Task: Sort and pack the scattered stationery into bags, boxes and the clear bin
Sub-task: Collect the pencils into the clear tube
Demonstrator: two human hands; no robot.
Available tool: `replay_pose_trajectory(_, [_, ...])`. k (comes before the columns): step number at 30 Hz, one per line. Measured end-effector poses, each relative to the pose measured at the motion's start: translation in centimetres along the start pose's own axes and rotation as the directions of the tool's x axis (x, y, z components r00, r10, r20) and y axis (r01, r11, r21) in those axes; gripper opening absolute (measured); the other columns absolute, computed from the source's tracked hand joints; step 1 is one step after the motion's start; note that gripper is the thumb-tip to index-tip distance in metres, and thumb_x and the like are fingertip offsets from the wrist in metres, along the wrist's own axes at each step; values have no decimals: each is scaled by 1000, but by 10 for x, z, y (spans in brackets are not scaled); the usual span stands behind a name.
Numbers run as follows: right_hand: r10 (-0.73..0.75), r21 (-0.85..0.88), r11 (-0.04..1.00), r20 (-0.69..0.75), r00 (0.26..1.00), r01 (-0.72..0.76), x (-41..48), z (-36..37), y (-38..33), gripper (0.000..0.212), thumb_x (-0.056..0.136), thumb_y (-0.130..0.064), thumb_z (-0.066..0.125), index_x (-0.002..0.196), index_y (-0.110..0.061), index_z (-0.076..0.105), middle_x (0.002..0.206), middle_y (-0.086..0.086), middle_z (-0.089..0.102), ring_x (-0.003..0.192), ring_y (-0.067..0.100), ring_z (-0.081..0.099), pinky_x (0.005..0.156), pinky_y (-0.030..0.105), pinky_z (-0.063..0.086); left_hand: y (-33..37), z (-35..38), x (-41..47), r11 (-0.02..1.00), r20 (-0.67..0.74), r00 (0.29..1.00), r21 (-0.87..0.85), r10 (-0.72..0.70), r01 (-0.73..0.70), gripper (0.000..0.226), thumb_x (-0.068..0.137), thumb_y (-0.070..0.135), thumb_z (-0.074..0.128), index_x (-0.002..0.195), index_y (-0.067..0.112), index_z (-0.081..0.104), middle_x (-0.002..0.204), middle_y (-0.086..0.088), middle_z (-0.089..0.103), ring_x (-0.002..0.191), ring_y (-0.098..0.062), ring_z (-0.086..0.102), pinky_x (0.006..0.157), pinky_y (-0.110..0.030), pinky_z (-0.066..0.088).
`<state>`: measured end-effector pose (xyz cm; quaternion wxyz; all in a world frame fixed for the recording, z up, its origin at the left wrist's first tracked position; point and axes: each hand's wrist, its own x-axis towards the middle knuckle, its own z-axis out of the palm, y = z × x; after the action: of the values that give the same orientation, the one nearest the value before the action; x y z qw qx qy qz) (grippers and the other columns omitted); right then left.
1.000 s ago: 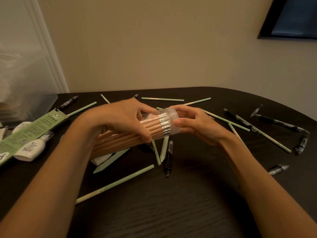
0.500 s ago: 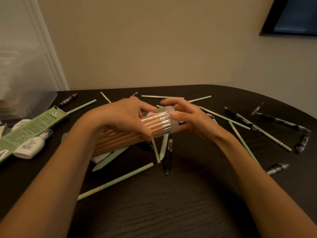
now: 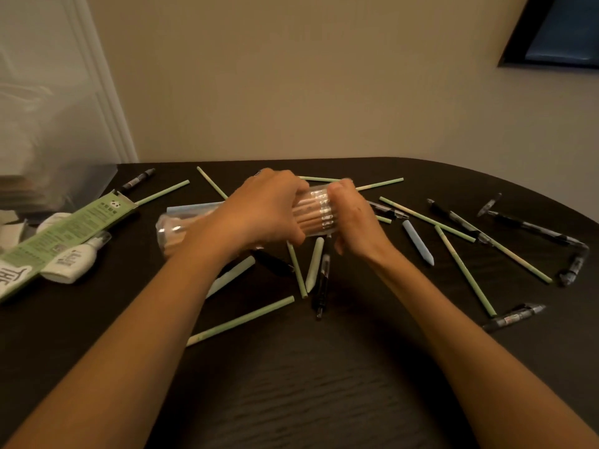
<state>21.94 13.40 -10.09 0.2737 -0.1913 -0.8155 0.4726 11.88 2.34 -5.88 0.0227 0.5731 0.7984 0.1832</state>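
A clear plastic tube (image 3: 312, 211) full of wooden pencils with silver ferrules lies almost level above the dark table (image 3: 291, 384). My left hand (image 3: 265, 210) wraps around the tube's middle. My right hand (image 3: 351, 222) is closed over the tube's right end, hiding the cap. The tube's left end (image 3: 168, 230) sticks out past my left wrist. Several green pencils, such as one (image 3: 241, 320) near my left forearm, lie scattered on the table, along with black pens like one (image 3: 321, 285) below my hands.
A green pencil box (image 3: 64, 233) lies at the left with white correction bottles (image 3: 76, 259) beside it. The clear bin (image 3: 48, 157) stands at the far left. More black pens (image 3: 538, 230) and a pale blue stick (image 3: 418, 243) lie at the right.
Both hands have shifted up and away with the tube, which now lies more level. My right hand has closed fully over the tube's capped end.
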Motion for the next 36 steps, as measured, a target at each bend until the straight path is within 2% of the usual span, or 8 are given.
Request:
replay_pose_trajectory(3, [148,97,985,-47,988,-143,2,2,-12,40,74,-52,28,89,-22,49,102,18,59,85,30,59,42,25,41,7,1,0,997,-146,989,74,-14,25,50,66,26,76,111,22,56,103,3,59,92,-16,53,79,-34,47])
replay_pose_trajectory(6, [223,104,968,41,974,-226,15,3,-23,45,82,-51,28,101,-17,52,108,17,57,93,30,58,44,24,44,1,-2,0,994,-167,985,85,-47,62,52,65,29,76,112,23,54,103,2,57,88,-15,49,76,-33,44])
replay_pose_trajectory(10, [302,172,932,125,945,-320,44,8,-47,40,95,-39,31,97,-11,59,72,5,63,51,12,59,49,26,51,-20,-22,11,994,-193,978,60,-76,89,53,65,29,77,112,23,52,107,-1,57,92,-19,52,73,-31,40])
replay_pose_trajectory(15, [296,282,912,45,954,-297,89,17,-84,32,94,-41,39,93,-17,60,78,6,62,65,16,52,41,17,44,-47,-74,38,989,-218,974,118,-61,89,62,67,36,77,121,22,50,117,-5,56,104,-25,52,80,-32,39])
replay_pose_trajectory(20, [334,373,878,-25,942,-301,143,35,-139,20,91,-40,46,83,-24,57,79,2,61,68,13,57,38,16,43,-78,-146,49,937,-177,944,167,-277,306,57,69,50,73,111,21,48,111,-4,56,99,-23,51,72,-30,32])
replay_pose_trajectory(25, [360,433,812,157,920,-391,178,68,-199,31,92,-42,44,101,-17,59,61,-4,60,37,0,48,47,23,46,-108,-226,43,863,-124,901,259,-416,434,54,73,31,70,118,21,42,119,-6,48,114,-27,43,97,-43,29])
replay_pose_trajectory(30, [431,470,686,355,830,-556,214,110,-259,25,93,-37,46,89,-16,57,42,-8,56,32,3,39,42,21,46,-151,-290,21,726,-74,778,314,-624,612,67,77,19,66,133,17,30,131,-11,38,127,-30,30,110,-50,14])
replay_pose_trajectory(36, [564,483,502,446,695,-718,249,181,-275,21,93,-34,49,86,-15,55,83,8,60,70,17,57,42,23,51,-223,-299,-8,478,-219,486,96,-846,873,98,80,27,69,144,4,-1,149,-20,6,135,-37,18,109,-45,26])
